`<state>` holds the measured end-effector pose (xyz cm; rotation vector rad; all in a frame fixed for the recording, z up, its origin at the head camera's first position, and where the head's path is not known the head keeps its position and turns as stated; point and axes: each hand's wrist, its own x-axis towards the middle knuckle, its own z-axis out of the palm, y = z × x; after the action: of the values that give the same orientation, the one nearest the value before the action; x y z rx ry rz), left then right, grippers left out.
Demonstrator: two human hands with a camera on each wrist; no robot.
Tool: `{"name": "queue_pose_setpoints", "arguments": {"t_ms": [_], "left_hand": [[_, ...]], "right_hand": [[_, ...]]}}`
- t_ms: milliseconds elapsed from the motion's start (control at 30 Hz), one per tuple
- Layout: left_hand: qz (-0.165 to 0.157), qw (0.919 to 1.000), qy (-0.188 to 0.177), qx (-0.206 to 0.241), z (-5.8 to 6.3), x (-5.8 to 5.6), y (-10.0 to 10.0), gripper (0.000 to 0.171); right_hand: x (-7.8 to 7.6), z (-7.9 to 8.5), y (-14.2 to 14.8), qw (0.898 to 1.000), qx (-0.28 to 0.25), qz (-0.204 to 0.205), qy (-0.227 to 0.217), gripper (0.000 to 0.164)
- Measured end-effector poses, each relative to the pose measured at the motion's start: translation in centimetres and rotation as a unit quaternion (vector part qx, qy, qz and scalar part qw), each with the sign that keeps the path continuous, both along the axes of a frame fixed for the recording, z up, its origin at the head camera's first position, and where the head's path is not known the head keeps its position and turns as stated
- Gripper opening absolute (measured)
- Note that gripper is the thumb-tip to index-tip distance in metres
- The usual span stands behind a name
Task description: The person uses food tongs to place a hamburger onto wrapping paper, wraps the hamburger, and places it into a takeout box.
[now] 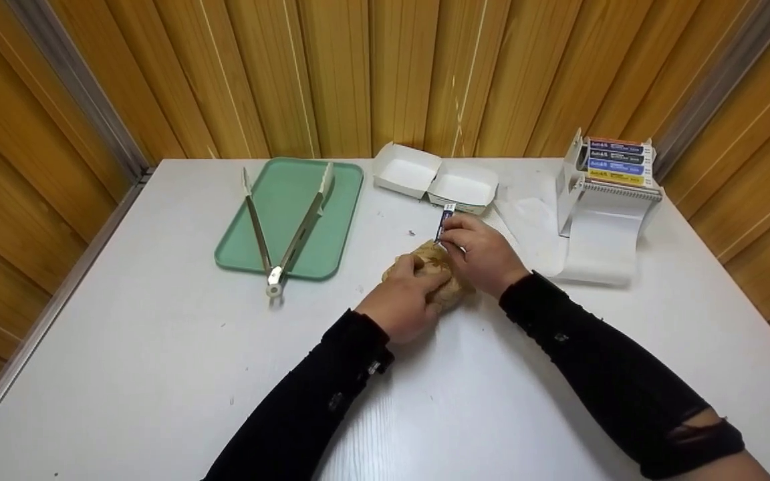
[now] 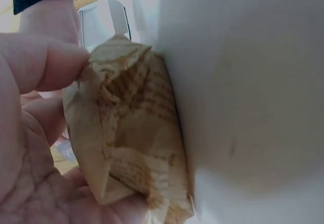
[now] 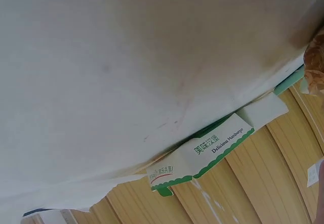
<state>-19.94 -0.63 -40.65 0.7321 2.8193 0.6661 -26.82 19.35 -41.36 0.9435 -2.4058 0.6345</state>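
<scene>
My left hand (image 1: 402, 307) holds down a packet in crumpled brown printed paper (image 2: 144, 133) on the white table, with thumb and fingers round its sides. What is inside the paper is hidden. Just beyond it, my right hand (image 1: 485, 257) pinches a small blue-and-white label (image 1: 446, 219) between thumb and fingertips, right at the packet's far end. The right wrist view catches only an edge of the packet (image 3: 315, 64) and the label's white end (image 3: 314, 173).
Behind the hands lies an unfolded white hamburger box (image 1: 406, 168). A green tray (image 1: 291, 227) with spread metal tongs (image 1: 275, 274) across it is at left. At back right, a stand of coloured label rolls (image 1: 619, 164) trails white paper (image 1: 599, 250). Wood-panelled walls (image 1: 338, 80) enclose the table.
</scene>
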Motion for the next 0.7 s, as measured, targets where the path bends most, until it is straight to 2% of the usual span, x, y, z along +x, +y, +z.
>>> {"name": "queue_pose_setpoints", "arguments": {"t_ms": [100, 367, 533, 700], "left_hand": [[-0.010, 0.9999, -0.008, 0.004, 0.1, -0.3, -0.5, 0.054], [-0.051, 0.9983, 0.017, 0.021, -0.1, -1.0, -1.2, 0.051], [-0.048, 0.9981, -0.004, 0.040, -0.1, -1.0, -1.4, 0.050], [-0.041, 0.9981, -0.023, 0.040, 0.0, -1.0, -1.5, 0.052]], "right_hand": [[0.1, -0.2, -0.2, 1.000, 0.007, 0.007, -0.007, 0.011], [0.9, 0.2, -0.7, 0.998, 0.039, 0.015, -0.056, 0.011], [1.0, 0.1, -0.6, 0.997, 0.041, 0.020, -0.063, 0.010], [1.0, 0.0, -0.4, 0.997, 0.043, 0.022, -0.065, 0.010]]}}
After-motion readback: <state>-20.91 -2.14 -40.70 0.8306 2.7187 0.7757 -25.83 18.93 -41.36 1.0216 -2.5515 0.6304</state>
